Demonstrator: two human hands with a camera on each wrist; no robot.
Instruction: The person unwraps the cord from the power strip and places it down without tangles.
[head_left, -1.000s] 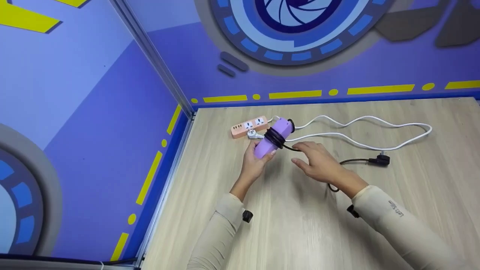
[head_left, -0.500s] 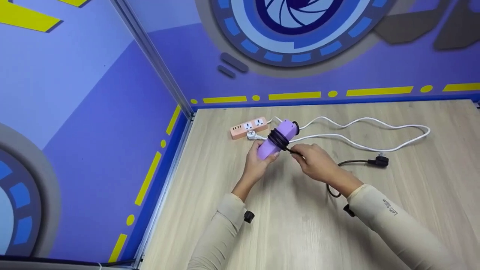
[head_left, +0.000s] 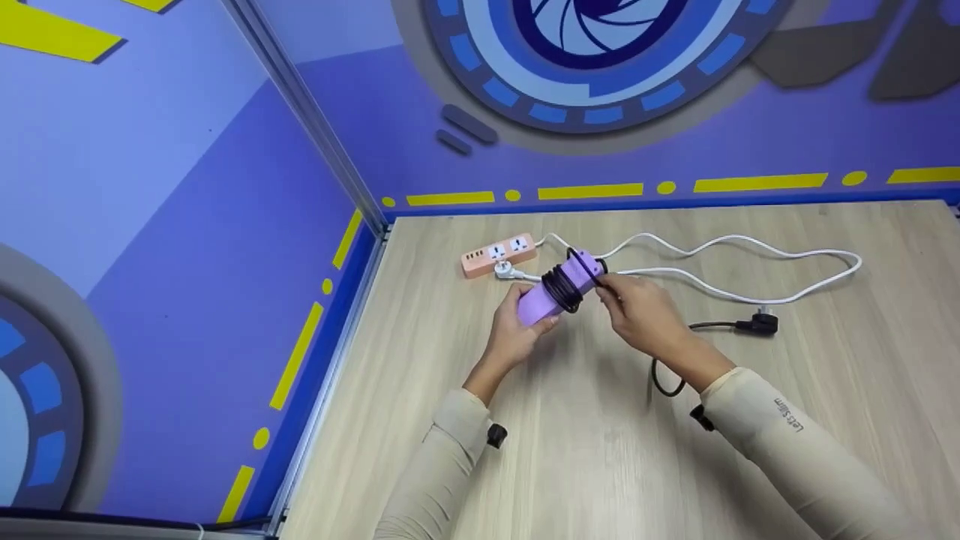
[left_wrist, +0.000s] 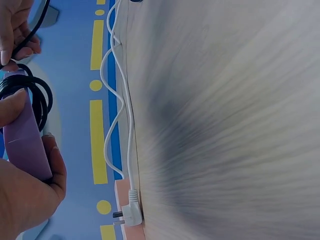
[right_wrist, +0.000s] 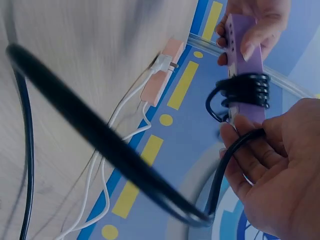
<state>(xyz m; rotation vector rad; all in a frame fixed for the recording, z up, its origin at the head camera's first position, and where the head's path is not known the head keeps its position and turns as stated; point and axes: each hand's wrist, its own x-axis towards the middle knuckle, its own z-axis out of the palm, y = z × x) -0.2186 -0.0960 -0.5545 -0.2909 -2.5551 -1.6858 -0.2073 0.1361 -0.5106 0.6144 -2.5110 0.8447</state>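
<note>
My left hand [head_left: 510, 334] grips the lower end of a purple power strip [head_left: 534, 304], lifted and tilted above the table. Several turns of its black cord [head_left: 561, 291] wrap round the middle. Near the strip's upper end, my right hand [head_left: 646, 316] pinches the cord, which crosses over that end. In the right wrist view the loose cord [right_wrist: 115, 155] passes through the curled fingers and sags in a large loop. Sockets show along one side of the purple strip [right_wrist: 243, 50] there. The black plug [head_left: 763, 323] lies on the table right of my right hand.
An orange power strip [head_left: 480, 262] lies at the back left of the wooden table [head_left: 600, 465]. Its white plug [head_left: 504, 269] rests against its front, and its white cord [head_left: 810, 286] stretches rightward in a long loop. Printed panels [head_left: 330, 142] wall the left and back.
My right hand first reached for the cord with spread fingers, then pinched it and carried it up toward the strip's upper end. The purple strip shifted slightly right and down.
</note>
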